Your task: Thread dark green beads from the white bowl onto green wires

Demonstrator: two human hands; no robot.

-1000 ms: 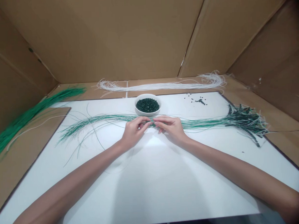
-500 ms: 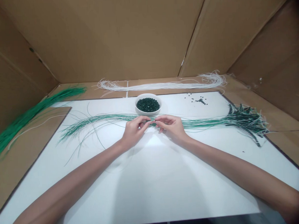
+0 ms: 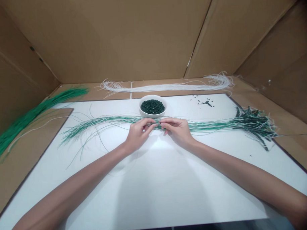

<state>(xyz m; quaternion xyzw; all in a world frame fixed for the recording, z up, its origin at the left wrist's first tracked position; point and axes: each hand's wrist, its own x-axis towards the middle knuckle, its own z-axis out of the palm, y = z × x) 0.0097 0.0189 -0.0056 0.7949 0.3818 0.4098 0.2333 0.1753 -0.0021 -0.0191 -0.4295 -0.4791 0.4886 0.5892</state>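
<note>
My left hand [image 3: 139, 133] pinches with thumb and forefinger over the middle of a long bundle of green and pale strands [image 3: 209, 127]. A faint thin strand loops out below this wrist and seems to run to the pinch. Facing it, my right hand [image 3: 178, 130] is also closed in a pinch, its fingertips a short gap from the left ones. What it holds is too small to make out. Just beyond both hands stands a white bowl [image 3: 153, 116] filled with dark green beads [image 3: 152, 107]. Dark beads [image 3: 253, 121] cluster on the bundle's right end.
Several loose dark beads [image 3: 207, 103] lie on the white board [image 3: 161, 195], right of the bowl. A white strand bundle [image 3: 167, 88] stretches along the back. Bright green strands [image 3: 30, 119] lie at the left on cardboard. Cardboard walls [image 3: 120, 39] enclose the back and sides.
Both hands stay pinched in nearly the same place, with only a tiny shift of the right hand. The whole view has moved very slightly.
</note>
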